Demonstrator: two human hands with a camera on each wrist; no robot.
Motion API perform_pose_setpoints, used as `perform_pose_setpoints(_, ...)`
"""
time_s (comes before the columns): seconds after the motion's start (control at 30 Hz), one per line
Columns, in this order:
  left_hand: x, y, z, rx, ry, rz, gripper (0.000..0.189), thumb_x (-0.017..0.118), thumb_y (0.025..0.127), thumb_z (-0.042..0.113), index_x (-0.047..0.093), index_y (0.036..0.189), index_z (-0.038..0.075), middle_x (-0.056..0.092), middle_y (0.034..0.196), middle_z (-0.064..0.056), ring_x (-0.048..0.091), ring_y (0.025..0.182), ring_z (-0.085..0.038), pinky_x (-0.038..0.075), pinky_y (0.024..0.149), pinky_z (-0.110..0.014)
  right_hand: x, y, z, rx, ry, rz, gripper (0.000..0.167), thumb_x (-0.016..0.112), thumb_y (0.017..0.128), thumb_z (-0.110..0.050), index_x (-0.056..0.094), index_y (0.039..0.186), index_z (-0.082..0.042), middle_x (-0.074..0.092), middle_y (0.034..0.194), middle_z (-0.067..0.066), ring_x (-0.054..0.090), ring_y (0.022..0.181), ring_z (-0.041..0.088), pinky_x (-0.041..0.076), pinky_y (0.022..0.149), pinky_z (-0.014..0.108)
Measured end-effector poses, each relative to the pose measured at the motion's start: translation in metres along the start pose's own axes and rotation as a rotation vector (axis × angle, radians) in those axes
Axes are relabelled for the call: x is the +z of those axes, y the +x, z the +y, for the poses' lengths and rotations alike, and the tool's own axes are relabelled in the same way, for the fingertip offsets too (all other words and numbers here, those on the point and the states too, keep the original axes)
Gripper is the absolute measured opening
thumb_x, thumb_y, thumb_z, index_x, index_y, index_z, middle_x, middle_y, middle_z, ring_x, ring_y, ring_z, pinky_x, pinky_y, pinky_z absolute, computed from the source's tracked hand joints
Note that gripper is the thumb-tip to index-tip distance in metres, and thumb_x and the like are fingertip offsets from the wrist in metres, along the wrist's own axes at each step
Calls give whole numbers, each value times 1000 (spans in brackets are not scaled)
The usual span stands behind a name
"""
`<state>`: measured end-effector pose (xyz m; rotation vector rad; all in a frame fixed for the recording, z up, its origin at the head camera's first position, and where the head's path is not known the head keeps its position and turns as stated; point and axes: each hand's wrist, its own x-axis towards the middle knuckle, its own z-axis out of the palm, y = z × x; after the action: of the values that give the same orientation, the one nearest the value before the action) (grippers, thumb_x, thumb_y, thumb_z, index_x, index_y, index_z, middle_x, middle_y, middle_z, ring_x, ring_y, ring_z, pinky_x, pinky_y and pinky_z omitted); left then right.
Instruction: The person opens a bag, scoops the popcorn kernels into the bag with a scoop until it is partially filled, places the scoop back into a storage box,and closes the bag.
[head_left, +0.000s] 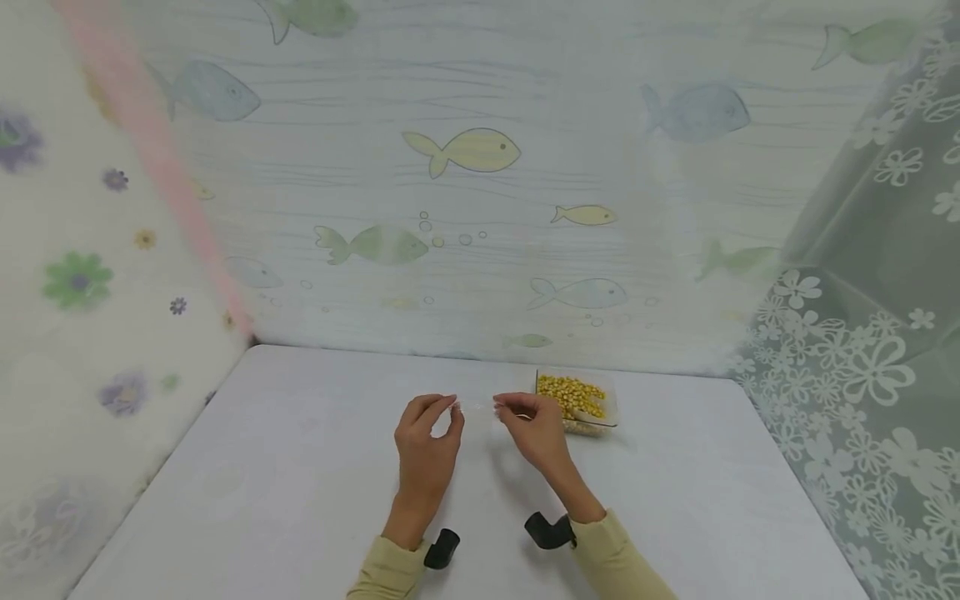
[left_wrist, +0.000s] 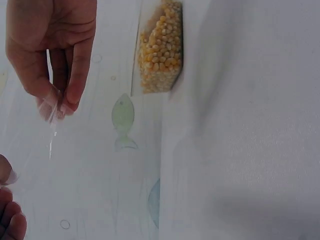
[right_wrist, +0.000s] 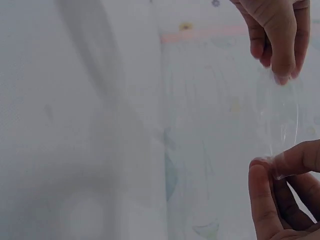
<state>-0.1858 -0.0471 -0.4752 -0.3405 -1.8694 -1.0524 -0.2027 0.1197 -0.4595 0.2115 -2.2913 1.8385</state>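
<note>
A piece of clear, thin plastic (right_wrist: 284,117), perhaps a small bag, stretches between the two hands above the table. My left hand (head_left: 426,450) pinches one end between thumb and fingers, as the right wrist view also shows. At the other end my right hand (head_left: 538,432) pinches the plastic, its fingertips bunching the film in the left wrist view. Just beyond the right hand stands a clear box (head_left: 611,398) holding yellow corn kernels (head_left: 570,395). The film is so transparent that its full outline cannot be told.
A white table (head_left: 300,467) lies under both hands. Behind it hangs a fish-patterned curtain (head_left: 480,275), with flowered sheets on the left and right sides. Black wrist-worn pieces (head_left: 550,531) sit by the cuffs of the yellow sleeves (head_left: 618,554).
</note>
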Motion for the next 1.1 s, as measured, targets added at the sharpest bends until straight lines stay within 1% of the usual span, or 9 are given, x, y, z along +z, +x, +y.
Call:
perform_pose_setpoints(0.13, -1, 2, -5, -30, 3, 24, 15, 81, 77, -10, 78, 89, -1, 68, 85, -10, 68, 77, -24, 56, 66, -38, -2, 0, 2, 14, -6, 22, 12, 74, 90, -3, 78, 100, 1, 76, 97, 16, 72, 88, 24, 57, 72, 21)
perform_pose_setpoints(0.23, -2, 2, -7, -40, 4, 22, 16, 82, 76, -11, 78, 88, -1, 68, 83, -9, 68, 76, -23, 57, 66, -37, -1, 2, 3, 20, -9, 49, 10, 77, 88, -5, 79, 97, -2, 77, 93, 13, 71, 83, 21, 55, 69, 21)
perform_pose_setpoints(0.47, -1, 2, -3, -95, -48, -3, 13, 80, 78, -10, 79, 89, -2, 70, 83, -9, 69, 75, -23, 57, 64, -34, 6, 2, 0, -36, 77, 118, 10, 74, 88, 3, 76, 97, 8, 75, 89, 24, 74, 78, 33, 57, 66, 22)
perform_pose_setpoints(0.53, 0, 1, -1, -116, -61, -7, 11, 79, 80, -9, 79, 89, -2, 70, 83, -9, 69, 76, -23, 58, 63, -36, 8, 2, -1, -52, 93, 136, 9, 74, 88, 4, 76, 95, 9, 74, 88, 25, 74, 76, 29, 58, 65, 21)
perform_pose_setpoints(0.63, 1, 1, 2, -138, -81, -10, 10, 79, 81, -7, 79, 90, -2, 71, 83, -9, 69, 76, -22, 58, 63, -38, 11, 3, 2, -69, 100, 153, 6, 74, 89, 3, 77, 93, 7, 75, 87, 22, 73, 73, 17, 59, 66, 21)
perform_pose_setpoints(0.7, 2, 0, 4, -146, -91, -13, 11, 78, 82, -6, 79, 92, -1, 71, 85, -9, 68, 77, -21, 58, 64, -37, 11, 4, 4, -78, 104, 154, 6, 74, 90, 1, 77, 93, 5, 75, 86, 21, 73, 73, 13, 59, 67, 21)
perform_pose_setpoints(0.83, 3, -2, 5, -142, -100, -11, 12, 78, 83, -6, 79, 94, -2, 71, 86, -8, 67, 77, -19, 57, 66, -32, 10, 5, 5, -82, 82, 140, 7, 74, 90, -2, 79, 93, 4, 75, 84, 20, 73, 72, 15, 59, 67, 23)
perform_pose_setpoints(0.93, 4, -2, 5, -159, -100, -3, 11, 76, 83, -7, 79, 93, -3, 70, 85, -9, 65, 76, -18, 55, 66, -29, 8, 6, 3, -64, 58, 124, 9, 75, 90, -3, 79, 95, 3, 75, 83, 18, 72, 71, 15, 58, 65, 22)
perform_pose_setpoints(1.1, 5, 1, 8, -252, -122, 12, 9, 73, 84, -6, 79, 90, -1, 70, 82, -9, 63, 73, -21, 53, 65, -29, 7, 6, 3, -75, 53, 111, 9, 74, 89, 0, 79, 96, 4, 75, 85, 19, 69, 72, 11, 55, 65, 20)
